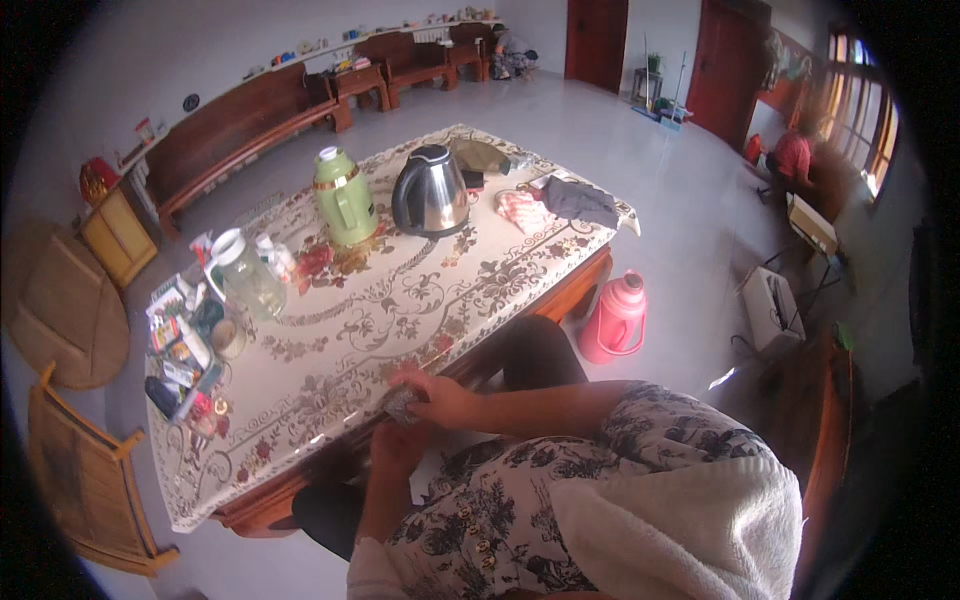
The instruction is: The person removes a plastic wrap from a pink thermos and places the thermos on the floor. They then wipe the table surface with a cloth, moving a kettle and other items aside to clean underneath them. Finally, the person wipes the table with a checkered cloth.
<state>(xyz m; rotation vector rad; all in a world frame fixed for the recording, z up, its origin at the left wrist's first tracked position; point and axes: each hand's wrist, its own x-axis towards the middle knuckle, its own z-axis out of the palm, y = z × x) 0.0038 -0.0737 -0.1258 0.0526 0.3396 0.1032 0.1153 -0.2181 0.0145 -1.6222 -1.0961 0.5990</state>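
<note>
At the near edge of the table, my right hand is closed on a small grey, speckled or mesh-like thing whose kind I cannot make out. Just below it, my left hand is close against the same thing; its fingers are mostly hidden. The table's patterned cream tablecloth lies right beyond both hands. Standing on the cloth further off are a green thermos jug, a steel electric kettle and a clear glass jug with a white lid.
A pink thermos flask stands on the floor right of the table. Small packets and bottles crowd the table's left end; cloths lie at its far right. A wooden chair stands left. Two people are further off.
</note>
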